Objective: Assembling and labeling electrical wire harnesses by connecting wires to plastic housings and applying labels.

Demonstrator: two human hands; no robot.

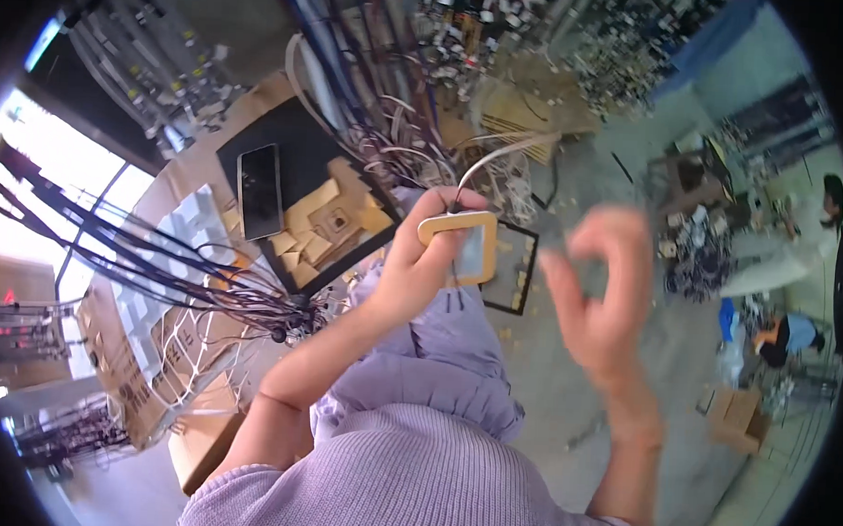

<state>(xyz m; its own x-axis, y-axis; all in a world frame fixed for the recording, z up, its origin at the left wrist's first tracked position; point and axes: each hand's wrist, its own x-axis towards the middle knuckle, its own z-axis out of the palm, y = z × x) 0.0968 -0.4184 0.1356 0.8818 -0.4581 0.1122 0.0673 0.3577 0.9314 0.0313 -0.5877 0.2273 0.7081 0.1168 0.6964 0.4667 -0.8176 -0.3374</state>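
Note:
My left hand is closed on a tan rounded-corner frame in front of my lap. Its middle looks pale grey, and my thumb lies across its near side. A white cable rises from a dark spot at the top of my grip, and thin dark ends hang below the frame. My right hand is raised to the right, apart from the frame. Its thumb and forefinger are bent with a gap between them, and nothing shows in them. Its fingertips are slightly blurred.
At left, a black tray holds tan cut pieces, with a phone by it. Dark cable bundles hang nearby. A black-rimmed frame lies beyond my knees. Many small parts lie heaped at the back. A cardboard box stands right.

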